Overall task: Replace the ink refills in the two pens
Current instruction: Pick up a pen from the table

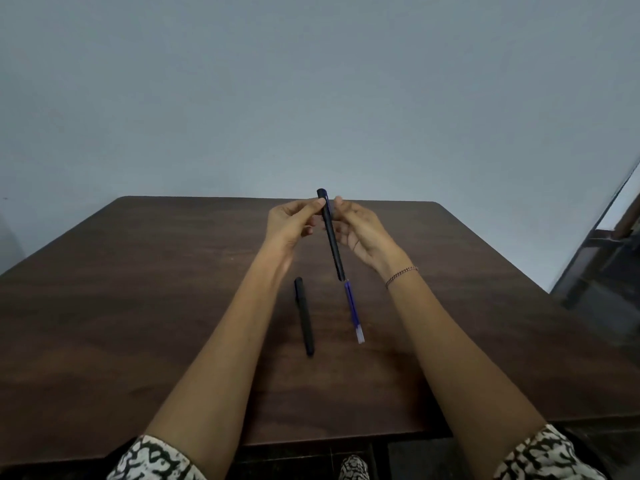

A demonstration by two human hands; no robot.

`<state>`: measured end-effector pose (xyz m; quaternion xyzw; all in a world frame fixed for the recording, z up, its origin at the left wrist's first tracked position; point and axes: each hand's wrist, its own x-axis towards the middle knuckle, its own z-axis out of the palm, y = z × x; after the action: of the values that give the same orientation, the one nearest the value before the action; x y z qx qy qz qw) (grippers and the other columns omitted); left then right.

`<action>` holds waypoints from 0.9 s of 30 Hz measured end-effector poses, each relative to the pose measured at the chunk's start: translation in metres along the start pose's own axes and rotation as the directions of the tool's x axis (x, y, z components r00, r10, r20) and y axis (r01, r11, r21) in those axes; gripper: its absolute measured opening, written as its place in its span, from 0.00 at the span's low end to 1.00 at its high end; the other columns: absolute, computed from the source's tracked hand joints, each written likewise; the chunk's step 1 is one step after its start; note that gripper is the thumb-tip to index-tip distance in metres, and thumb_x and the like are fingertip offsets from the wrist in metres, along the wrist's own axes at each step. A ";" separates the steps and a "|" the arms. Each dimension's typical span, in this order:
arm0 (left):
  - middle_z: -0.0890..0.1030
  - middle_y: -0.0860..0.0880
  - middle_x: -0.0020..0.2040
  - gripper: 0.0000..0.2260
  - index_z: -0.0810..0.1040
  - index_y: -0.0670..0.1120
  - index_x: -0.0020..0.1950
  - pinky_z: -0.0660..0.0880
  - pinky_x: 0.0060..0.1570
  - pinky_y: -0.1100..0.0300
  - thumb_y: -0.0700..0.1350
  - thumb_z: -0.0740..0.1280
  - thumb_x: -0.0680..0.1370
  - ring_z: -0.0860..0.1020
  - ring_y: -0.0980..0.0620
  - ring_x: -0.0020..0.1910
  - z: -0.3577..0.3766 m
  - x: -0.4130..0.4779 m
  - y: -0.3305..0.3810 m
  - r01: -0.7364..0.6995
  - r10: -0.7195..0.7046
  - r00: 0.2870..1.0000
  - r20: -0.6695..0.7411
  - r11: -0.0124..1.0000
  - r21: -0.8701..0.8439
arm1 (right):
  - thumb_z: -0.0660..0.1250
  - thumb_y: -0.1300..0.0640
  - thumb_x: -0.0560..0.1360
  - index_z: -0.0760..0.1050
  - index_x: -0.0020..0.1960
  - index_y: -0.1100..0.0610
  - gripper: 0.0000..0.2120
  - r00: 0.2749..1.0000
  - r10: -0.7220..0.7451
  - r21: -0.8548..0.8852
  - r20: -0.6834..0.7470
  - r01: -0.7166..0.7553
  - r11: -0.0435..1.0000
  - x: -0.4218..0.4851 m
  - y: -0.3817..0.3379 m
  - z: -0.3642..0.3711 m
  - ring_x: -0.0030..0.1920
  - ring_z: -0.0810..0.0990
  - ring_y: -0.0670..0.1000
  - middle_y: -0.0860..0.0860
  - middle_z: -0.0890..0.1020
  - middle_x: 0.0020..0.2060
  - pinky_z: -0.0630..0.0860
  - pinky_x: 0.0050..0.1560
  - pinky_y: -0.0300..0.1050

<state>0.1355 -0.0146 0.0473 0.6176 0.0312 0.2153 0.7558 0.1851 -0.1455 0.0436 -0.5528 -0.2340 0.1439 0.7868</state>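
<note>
A black pen (331, 237) is held up above the table, its far end highest and its near end pointing down towards me. My left hand (289, 221) pinches it near the top from the left, and my right hand (360, 230) touches the same upper part from the right. Just below the pen's lower end, a blue ink refill (353, 310) with a clear tip lies on the table. A second black pen (304, 317) lies flat on the table to the left of the refill, between my forearms.
The dark brown wooden table (138, 306) reaches to a plain grey wall behind. A dark frame and floor (595, 268) show past the table's right edge. A thin bracelet (401, 276) is on my right wrist.
</note>
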 end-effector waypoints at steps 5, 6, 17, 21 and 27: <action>0.81 0.47 0.38 0.04 0.82 0.43 0.45 0.70 0.36 0.62 0.43 0.71 0.73 0.74 0.57 0.31 -0.008 0.001 0.000 0.012 -0.019 0.998 -0.064 0.994 -0.105 | 0.52 0.43 0.81 0.75 0.55 0.58 0.21 0.940 0.261 -0.055 0.218 -0.255 0.965 -0.005 0.010 0.006 0.35 0.82 0.49 0.52 0.82 0.35 0.79 0.36 0.41; 0.82 0.50 0.35 0.02 0.81 0.43 0.44 0.71 0.35 0.63 0.41 0.71 0.74 0.74 0.57 0.29 -0.009 0.001 0.000 0.010 -0.018 0.998 -0.060 0.990 -0.140 | 0.52 0.44 0.81 0.75 0.56 0.58 0.20 0.928 0.286 -0.060 0.240 -0.280 0.958 -0.007 0.015 0.007 0.33 0.80 0.48 0.51 0.80 0.33 0.78 0.35 0.40; 0.81 0.53 0.33 0.11 0.76 0.46 0.51 0.77 0.39 0.63 0.43 0.53 0.83 0.80 0.56 0.37 0.003 -0.001 -0.003 0.011 0.014 0.988 0.155 0.988 -0.157 | 0.50 0.54 0.83 0.67 0.42 0.56 0.14 0.933 0.245 0.116 0.264 -0.283 0.952 -0.013 0.020 0.029 0.22 0.62 0.41 0.46 0.66 0.25 0.62 0.26 0.34; 0.70 0.55 0.25 0.10 0.72 0.46 0.46 0.72 0.30 0.66 0.42 0.53 0.83 0.72 0.59 0.25 0.005 -0.002 -0.004 0.023 -0.012 0.998 0.063 0.982 -0.189 | 0.51 0.53 0.83 0.67 0.40 0.55 0.15 0.947 0.245 0.102 0.209 -0.270 0.957 -0.013 0.023 0.038 0.21 0.61 0.41 0.45 0.65 0.22 0.59 0.23 0.33; 0.66 0.54 0.25 0.08 0.67 0.45 0.44 0.69 0.24 0.68 0.42 0.54 0.82 0.68 0.60 0.22 0.008 -0.005 0.000 -0.037 0.038 0.999 -0.002 0.980 -0.197 | 0.52 0.54 0.83 0.67 0.42 0.54 0.12 0.969 0.211 0.028 0.131 -0.216 0.976 -0.015 0.023 0.047 0.20 0.60 0.40 0.43 0.64 0.20 0.56 0.22 0.32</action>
<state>0.1334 -0.0232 0.0484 0.5403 -0.0025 0.2311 0.8091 0.1484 -0.1068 0.0322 -0.5479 -0.2199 0.2675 0.7615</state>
